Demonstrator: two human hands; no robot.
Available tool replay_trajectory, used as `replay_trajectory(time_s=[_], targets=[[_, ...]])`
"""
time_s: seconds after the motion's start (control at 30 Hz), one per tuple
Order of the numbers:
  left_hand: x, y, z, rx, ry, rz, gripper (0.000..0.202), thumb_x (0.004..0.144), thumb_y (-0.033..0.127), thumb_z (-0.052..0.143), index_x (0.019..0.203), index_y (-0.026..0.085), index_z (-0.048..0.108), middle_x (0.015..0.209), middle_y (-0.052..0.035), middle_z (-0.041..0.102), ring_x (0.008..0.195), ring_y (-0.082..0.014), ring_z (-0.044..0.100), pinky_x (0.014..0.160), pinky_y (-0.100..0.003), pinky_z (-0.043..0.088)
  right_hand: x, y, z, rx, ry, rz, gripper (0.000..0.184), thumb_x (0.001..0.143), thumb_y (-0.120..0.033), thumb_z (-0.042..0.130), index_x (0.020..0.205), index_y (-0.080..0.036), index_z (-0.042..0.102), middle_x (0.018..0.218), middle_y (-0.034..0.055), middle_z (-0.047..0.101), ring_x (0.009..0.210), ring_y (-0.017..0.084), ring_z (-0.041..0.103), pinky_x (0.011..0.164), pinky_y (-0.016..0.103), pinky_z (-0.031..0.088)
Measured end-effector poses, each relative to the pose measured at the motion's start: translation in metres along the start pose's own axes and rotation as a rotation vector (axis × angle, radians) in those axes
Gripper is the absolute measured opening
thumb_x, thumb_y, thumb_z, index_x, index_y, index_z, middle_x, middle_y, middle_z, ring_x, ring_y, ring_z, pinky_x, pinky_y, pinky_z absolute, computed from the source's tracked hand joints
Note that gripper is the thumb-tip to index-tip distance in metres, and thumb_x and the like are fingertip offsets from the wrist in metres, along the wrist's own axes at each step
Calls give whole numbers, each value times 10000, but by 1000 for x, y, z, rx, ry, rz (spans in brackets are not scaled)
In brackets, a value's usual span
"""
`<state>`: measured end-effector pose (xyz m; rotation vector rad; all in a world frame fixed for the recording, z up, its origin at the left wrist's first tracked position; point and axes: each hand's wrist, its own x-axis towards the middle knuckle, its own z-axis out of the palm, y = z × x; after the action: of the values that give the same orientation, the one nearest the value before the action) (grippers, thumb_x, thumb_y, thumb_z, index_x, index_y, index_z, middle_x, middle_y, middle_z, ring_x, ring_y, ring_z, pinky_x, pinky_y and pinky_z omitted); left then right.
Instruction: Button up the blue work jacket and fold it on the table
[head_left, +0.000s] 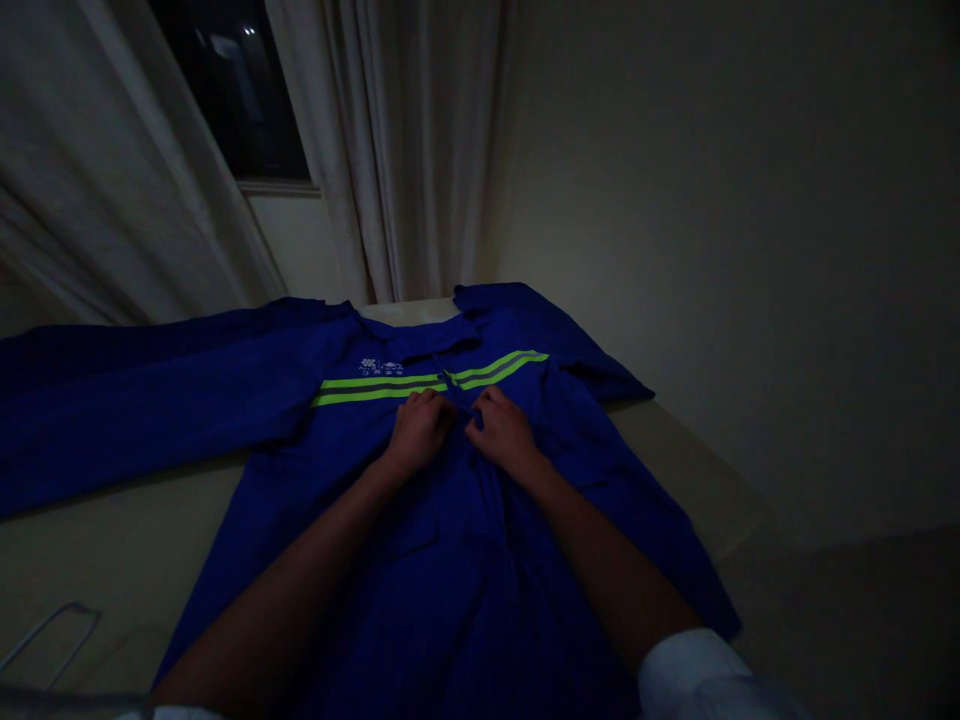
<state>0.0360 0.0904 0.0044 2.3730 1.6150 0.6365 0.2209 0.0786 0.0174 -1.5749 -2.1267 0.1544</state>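
A blue work jacket (pixel 360 580) lies spread on its back, collar away from me, with a green and grey reflective stripe (pixel 375 388) across the chest and white print (pixel 380 367) above it. Just below the stripe, at the front opening, my left hand (pixel 424 428) is closed on one edge of the jacket. Opposite it, my right hand (pixel 501 428) pinches the other edge. Only a small gap separates the two hands. The dim light hides what exactly lies between the fingertips.
The jacket rests on a pale table (pixel 697 460), with one sleeve stretched out to the left. A thin wire hanger (pixel 75 608) lies at the lower left. Behind the table hang curtains (pixel 412 130) beside a dark window (pixel 240 90); a wall (pixel 712 220) rises on the right.
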Motion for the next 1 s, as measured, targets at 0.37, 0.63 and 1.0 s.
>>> replay_trajectory(time_s=[0.37, 0.63, 1.0], targets=[[-4, -4, 7, -211, 87, 81, 147, 990, 183, 509, 1039, 229, 639, 1034, -78, 708, 1016, -264, 632, 929, -401, 502, 12, 21, 19, 469, 127, 43, 105, 783, -163, 696, 849, -192, 772, 982, 47, 678, 836, 171, 663, 811, 316, 563], [-5, -6, 7, -259, 120, 92, 304, 972, 164, 544, 1265, 228, 596, 1062, -67, 714, 1041, -260, 642, 950, -384, 515, 14, 19, 23, 537, 80, 3, 137, 857, -152, 654, 867, -183, 788, 1002, 70, 715, 967, 193, 690, 919, 347, 560], [-7, 2, 1, -215, 137, 62, 225, 964, 155, 516, 1097, 216, 687, 1077, -79, 737, 1036, -255, 670, 937, -373, 524, 12, 19, 27, 795, -52, 132, 151, 871, -283, 715, 915, -163, 796, 1087, 83, 656, 730, 149, 682, 585, 285, 627]])
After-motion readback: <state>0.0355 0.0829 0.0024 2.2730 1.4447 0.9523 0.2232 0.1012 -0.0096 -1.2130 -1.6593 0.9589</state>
